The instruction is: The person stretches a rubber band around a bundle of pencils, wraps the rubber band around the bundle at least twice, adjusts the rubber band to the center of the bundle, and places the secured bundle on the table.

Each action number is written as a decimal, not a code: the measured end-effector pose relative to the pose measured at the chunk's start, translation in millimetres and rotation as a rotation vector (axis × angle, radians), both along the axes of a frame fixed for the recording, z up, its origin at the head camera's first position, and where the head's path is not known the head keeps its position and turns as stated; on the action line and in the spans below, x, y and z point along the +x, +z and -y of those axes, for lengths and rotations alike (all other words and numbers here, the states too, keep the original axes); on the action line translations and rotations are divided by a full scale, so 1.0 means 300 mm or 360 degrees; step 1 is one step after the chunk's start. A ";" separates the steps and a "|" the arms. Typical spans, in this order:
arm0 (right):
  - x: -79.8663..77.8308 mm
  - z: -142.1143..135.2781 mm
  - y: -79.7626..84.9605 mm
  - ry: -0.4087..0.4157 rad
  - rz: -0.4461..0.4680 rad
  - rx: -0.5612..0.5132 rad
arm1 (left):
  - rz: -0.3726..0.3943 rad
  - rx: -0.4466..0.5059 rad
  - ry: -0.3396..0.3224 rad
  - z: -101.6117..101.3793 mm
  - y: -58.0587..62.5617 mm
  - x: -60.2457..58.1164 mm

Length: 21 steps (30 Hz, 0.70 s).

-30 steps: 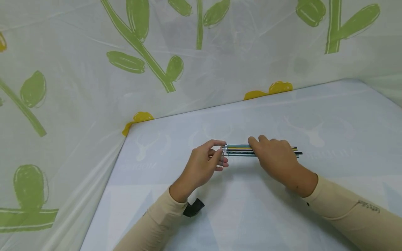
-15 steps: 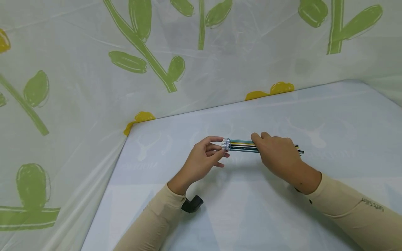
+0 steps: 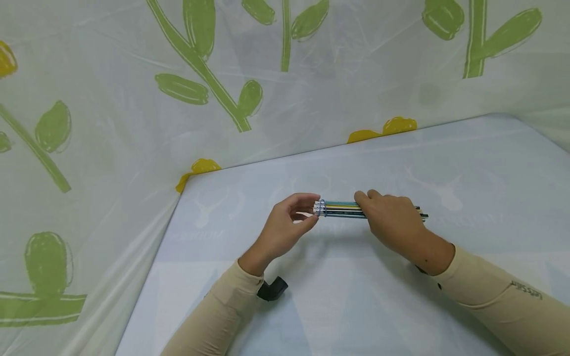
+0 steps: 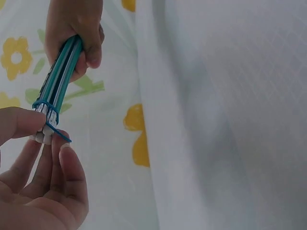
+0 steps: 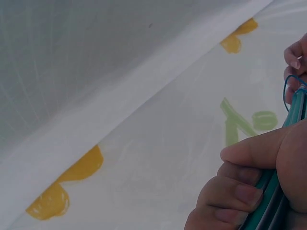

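A bundle of slim pencils [image 3: 340, 209], teal, yellow and black with whitish ends at the left, lies level between the hands, above the table. My right hand [image 3: 396, 217] grips the bundle's right half from above, its fingers curled round the pencils in the right wrist view. A blue rubber band [image 4: 53, 111] circles the pencils near their whitish ends, and a loop of it stands out toward the fingers. My left hand [image 3: 287, 227] holds the band at those ends, thumb on one side and fingertips on the other. The palm side of the right hand is hidden in the head view.
The table [image 3: 347, 306] has a pale cloth with faint printed deer heads. Behind it hangs a whitish curtain [image 3: 334, 99] with green leaves and yellow flowers. A black angular piece [image 3: 273, 289] shows beside the left sleeve.
The bundle and both hands have risen slightly. The left fingers, spread wider half a second ago, have drawn together round the pencil ends. The right hand keeps its grip.
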State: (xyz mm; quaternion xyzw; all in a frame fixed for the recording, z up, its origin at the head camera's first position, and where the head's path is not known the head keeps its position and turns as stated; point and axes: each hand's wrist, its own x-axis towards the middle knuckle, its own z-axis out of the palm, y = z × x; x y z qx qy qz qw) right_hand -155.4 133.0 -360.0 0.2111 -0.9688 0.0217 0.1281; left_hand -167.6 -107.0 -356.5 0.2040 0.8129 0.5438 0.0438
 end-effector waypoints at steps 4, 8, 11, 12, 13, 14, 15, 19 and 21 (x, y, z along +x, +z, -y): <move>0.003 0.003 0.001 0.0007 -0.0002 -0.0003 | -0.0013 0.0025 -0.0012 -0.003 -0.001 0.001; 0.004 0.003 0.008 0.0006 0.0006 0.0006 | 0.0019 0.0035 -0.0035 -0.006 0.002 0.004; 0.003 0.004 0.012 0.0017 0.0001 0.0002 | 0.0038 0.0033 -0.0032 -0.006 0.002 0.005; 0.003 0.004 0.012 0.0024 -0.0002 -0.0002 | 0.0038 0.0025 -0.0028 -0.005 0.001 0.004; 0.003 0.004 0.012 0.0030 -0.0004 -0.0007 | 0.0032 0.0016 -0.0023 -0.005 0.000 0.004; 0.003 0.004 0.011 0.0036 -0.0004 -0.0012 | 0.0016 0.0004 -0.0018 -0.005 -0.001 0.005; 0.003 0.005 0.012 0.0039 -0.0001 -0.0014 | -0.0002 -0.0007 -0.0014 -0.005 -0.001 0.005; 0.004 0.005 0.011 0.0046 0.0021 -0.0021 | -0.0068 -0.0025 -0.0015 -0.005 -0.005 0.006; 0.004 0.005 0.012 0.0048 0.0036 -0.0025 | -0.0069 -0.0016 -0.0031 -0.006 -0.006 0.007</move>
